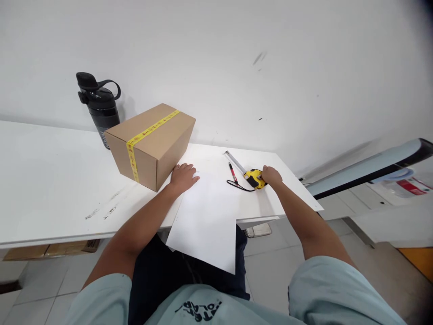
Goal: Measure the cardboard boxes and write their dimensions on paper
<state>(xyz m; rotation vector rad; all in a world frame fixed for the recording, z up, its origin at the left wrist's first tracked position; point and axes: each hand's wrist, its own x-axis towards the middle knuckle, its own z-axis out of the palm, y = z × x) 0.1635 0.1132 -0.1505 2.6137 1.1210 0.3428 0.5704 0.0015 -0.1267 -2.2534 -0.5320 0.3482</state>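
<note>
My left hand (184, 177) lies with its fingers stretched out at the far left corner of a white sheet of paper (208, 221), beside the cardboard box (152, 140). The sheet hangs over the table's front edge toward my lap. In my right hand (271, 175) is the right end of a yellow and black tape measure (255, 178). A short length of its blade (236, 161) sticks out toward the back left, and a black wrist strap (240, 187) loops from the case. Left of the tape measure lies a red and black pen (232, 173).
A black water bottle (101, 108) stands behind the box, which is sealed with yellow tape. The white table (50, 180) meets a white wall at the back. To the right, a long pale panel with a black edge (372, 169) slants beyond the table's end.
</note>
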